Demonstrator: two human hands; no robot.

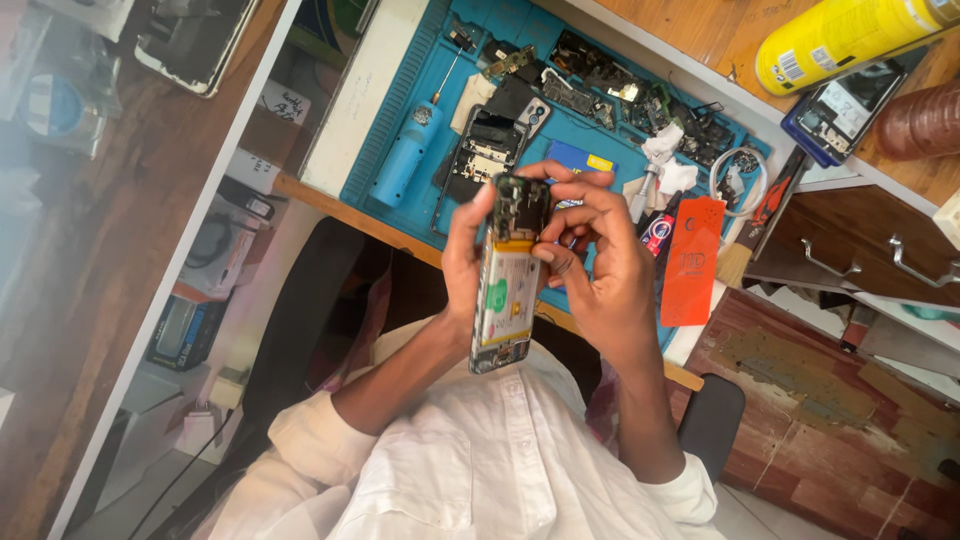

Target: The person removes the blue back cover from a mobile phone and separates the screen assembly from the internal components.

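A: Right at the grip now: the left hand (462, 262) wraps the side of an opened phone (505, 275), thumb and fingers closed around its edge, holding it upright above the lap.

B: And the right hand (600, 265)?

A: Closed on the same phone from the other side. Its fingers (560, 200) curl over the top end, where the bare circuit board shows, and the lower fingertips press on the pale battery area. Whether anything small is pinched there, I cannot tell.

B: So the phone is off the bench?

A: Yes, held in the air between both hands, in front of the white shirt (480, 460), with the back cover off.

B: What lies behind it?

A: A blue work mat (420, 80) on the bench. On it, a blue electric screwdriver (405, 155) to the left, another stripped phone frame (485, 145) just beyond the hands, and a scatter of dark parts (600, 85) further back. An orange flat card (692, 260) lies near the right hand, beside a coiled white cable (738, 175).

B: Further out?

A: A yellow spray can (850, 40) lying on its side on the wooden top, a phone in a blue case (840, 110) next to it, and wooden drawers (860, 240) with metal handles.
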